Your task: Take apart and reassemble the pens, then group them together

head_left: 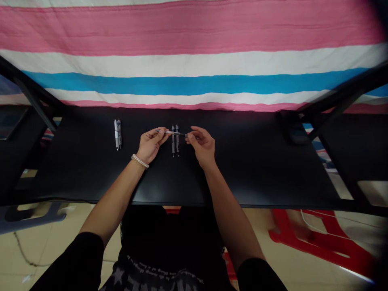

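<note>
A slim pen (pixel 171 132) is held nearly level between my two hands, above the black table. My left hand (pixel 150 144), with a pale beaded band at the wrist, is closed around its left part. The fingertips of my right hand (pixel 202 146) pinch the dark right end; whether that end is a separate piece I cannot tell. Two dark-and-clear pens (pixel 177 147) lie side by side on the tabletop just beneath, partly crossed by the held one. Further left lie a white pen (pixel 116 133) and a grey pen (pixel 120 131), touching each other.
The black tabletop (pixel 257 169) ends at a front edge close to my body. Behind it hangs a striped pink, white and blue sheet (pixel 194 85). A dark flat object (pixel 292 127) is at the right rear. Red stools (pixel 321 238) stand on the floor at right.
</note>
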A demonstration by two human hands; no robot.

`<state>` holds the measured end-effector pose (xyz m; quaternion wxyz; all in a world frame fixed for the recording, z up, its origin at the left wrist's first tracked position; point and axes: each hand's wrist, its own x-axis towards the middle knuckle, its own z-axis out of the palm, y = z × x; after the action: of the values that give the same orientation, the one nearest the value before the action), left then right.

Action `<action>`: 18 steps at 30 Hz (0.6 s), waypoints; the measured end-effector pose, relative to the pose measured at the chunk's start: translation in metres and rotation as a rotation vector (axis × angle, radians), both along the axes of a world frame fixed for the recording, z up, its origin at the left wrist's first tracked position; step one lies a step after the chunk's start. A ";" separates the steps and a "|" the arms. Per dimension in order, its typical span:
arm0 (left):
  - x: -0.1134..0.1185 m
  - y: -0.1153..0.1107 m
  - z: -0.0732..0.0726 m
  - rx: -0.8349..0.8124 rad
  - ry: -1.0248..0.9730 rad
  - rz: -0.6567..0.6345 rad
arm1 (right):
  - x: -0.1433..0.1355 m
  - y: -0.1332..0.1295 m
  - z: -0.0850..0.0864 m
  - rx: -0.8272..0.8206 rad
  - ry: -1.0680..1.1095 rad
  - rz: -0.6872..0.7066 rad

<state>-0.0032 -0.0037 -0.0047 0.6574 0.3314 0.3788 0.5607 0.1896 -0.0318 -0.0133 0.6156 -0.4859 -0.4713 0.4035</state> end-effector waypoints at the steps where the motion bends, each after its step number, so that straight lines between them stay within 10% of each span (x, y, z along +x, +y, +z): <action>1: 0.000 0.000 0.000 0.000 0.006 -0.002 | 0.000 0.000 0.000 -0.009 -0.014 -0.004; 18: -0.003 0.003 0.002 -0.006 -0.007 0.034 | 0.002 -0.003 0.004 0.100 -0.028 -0.126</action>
<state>-0.0065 -0.0006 -0.0022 0.6501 0.3211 0.3837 0.5719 0.1915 -0.0352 -0.0091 0.6567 -0.4887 -0.4680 0.3329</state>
